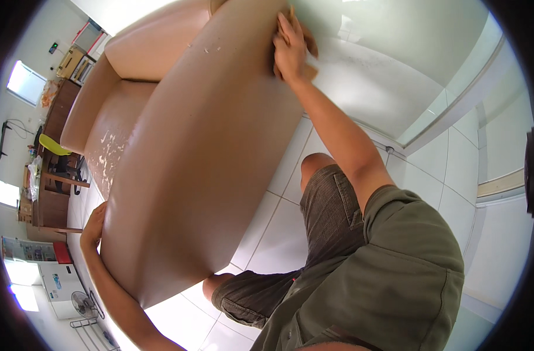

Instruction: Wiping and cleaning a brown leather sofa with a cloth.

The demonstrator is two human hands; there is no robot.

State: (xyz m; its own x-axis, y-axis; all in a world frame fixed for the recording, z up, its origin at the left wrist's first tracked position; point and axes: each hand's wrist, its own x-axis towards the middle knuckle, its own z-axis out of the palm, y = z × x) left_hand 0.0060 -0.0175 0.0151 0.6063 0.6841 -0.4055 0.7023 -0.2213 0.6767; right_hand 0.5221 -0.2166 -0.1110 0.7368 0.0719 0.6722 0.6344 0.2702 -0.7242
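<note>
A large brown sofa (179,175) slants across the middle, its covering worn and flaking on the seat. At its far upper end, my right hand (290,50) is closed around a tan cloth (311,44) and presses it to the sofa's edge. The cloth is partly hidden by my fingers and slightly blurred. Lower left, my left hand (92,225) grips the sofa's near left edge, its fingers partly hidden against the covering. My knees are bent beside the sofa's near side.
White floor tiles (272,231) lie beneath me. A glass partition with a pale frame (454,105) stands to the right. Along the left are a wooden desk (53,202), a yellow-green chair (54,145), a standing fan (82,304) and a metal rack (88,324).
</note>
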